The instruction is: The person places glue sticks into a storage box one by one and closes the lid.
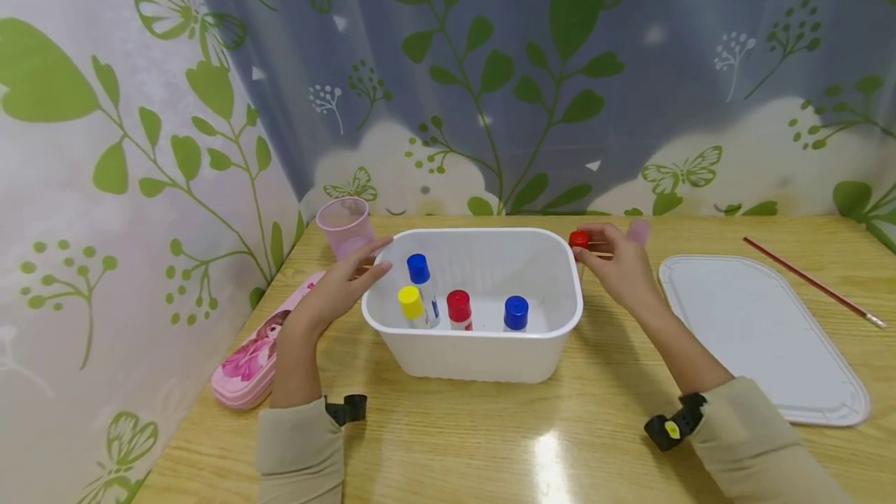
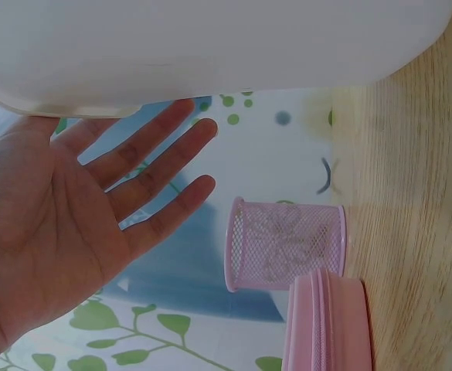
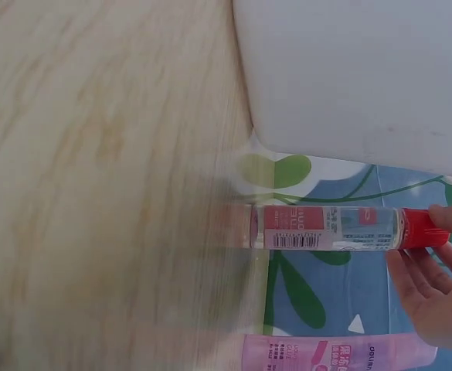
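Note:
A white plastic bin stands on the table. Inside are several clear glue bottles, among them one with a yellow cap, one with a red cap and a blue-capped one. My left hand is at the bin's left rim, its fingers spread and fairly straight in the left wrist view. Beside the bin's right wall, my right hand pinches the red cap of another clear glue bottle. That bottle is upright, its base at or just above the tabletop. A pink glue bottle stands near it.
On the left are a pink mesh pen cup and a pink pencil case. A white tray-like board lies at right, with a red pencil beyond it. Patterned curtains hang behind and at left.

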The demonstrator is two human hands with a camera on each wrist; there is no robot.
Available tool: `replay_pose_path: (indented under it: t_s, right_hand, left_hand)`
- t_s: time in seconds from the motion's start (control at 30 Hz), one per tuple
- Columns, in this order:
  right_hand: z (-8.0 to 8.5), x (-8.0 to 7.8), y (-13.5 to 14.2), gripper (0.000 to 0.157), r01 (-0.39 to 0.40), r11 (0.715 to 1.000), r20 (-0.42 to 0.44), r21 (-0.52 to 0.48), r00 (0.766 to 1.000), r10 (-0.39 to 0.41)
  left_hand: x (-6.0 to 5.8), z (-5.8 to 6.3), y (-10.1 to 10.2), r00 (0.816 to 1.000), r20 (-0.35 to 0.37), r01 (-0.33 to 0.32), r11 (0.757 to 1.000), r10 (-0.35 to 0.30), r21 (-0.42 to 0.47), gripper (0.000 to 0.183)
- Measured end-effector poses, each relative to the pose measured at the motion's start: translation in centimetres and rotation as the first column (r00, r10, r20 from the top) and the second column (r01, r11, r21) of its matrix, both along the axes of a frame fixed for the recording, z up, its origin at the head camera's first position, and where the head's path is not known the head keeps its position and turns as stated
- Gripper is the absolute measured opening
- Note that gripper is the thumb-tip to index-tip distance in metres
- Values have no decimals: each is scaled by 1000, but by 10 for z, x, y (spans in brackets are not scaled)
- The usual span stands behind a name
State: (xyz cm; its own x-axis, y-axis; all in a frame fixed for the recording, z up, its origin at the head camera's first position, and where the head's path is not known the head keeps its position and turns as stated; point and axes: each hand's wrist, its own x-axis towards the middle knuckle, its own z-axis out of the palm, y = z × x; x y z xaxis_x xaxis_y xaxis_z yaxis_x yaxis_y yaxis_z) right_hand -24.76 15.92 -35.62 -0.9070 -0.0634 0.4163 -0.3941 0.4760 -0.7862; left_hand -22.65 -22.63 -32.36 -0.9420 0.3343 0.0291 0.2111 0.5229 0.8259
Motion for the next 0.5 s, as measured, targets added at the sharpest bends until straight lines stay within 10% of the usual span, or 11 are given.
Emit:
replay_pose_path:
  t_s: [0.5]
  right_hand:
    - [30, 18, 9, 38, 34, 998, 27, 61, 999, -36]
  left_hand:
    - [0, 0, 0, 1000, 1, -6, 1000, 6, -8, 57]
